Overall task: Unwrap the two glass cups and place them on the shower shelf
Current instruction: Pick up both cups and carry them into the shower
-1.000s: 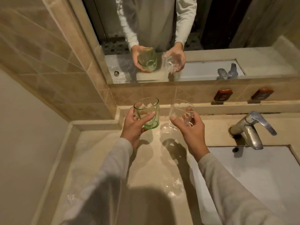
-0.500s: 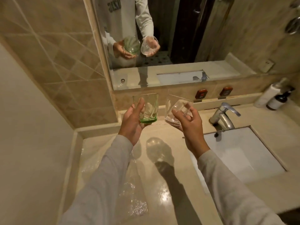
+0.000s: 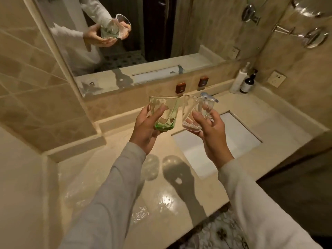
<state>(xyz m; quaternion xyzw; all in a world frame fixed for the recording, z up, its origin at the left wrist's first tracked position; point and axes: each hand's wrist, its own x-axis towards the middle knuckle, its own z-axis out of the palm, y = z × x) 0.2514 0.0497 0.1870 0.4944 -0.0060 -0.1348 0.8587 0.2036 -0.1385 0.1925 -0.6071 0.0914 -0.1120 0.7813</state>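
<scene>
My left hand (image 3: 145,131) grips a green-tinted glass cup (image 3: 166,113), held upright above the beige vanity counter (image 3: 111,169). Just to its right, my right hand (image 3: 210,133) holds a clear glass cup (image 3: 195,113), tilted slightly, over the left edge of the white sink basin (image 3: 224,141). The two cups are close together, nearly touching. Both are bare, with no wrap on them. Crumpled clear plastic wrap (image 3: 140,212) lies on the counter near its front edge. No shower shelf is in view.
A mirror (image 3: 143,42) runs along the wall behind the counter. The chrome faucet (image 3: 209,97) is partly hidden behind the clear cup. A white bottle (image 3: 239,78) and a dark bottle (image 3: 248,83) stand at the counter's far right corner. Chrome fittings (image 3: 309,35) hang on the right wall.
Both hands have lifted the cups off the counter and carried them up and rightward. My view has pulled back and swung right, revealing the sink, bottles and floor.
</scene>
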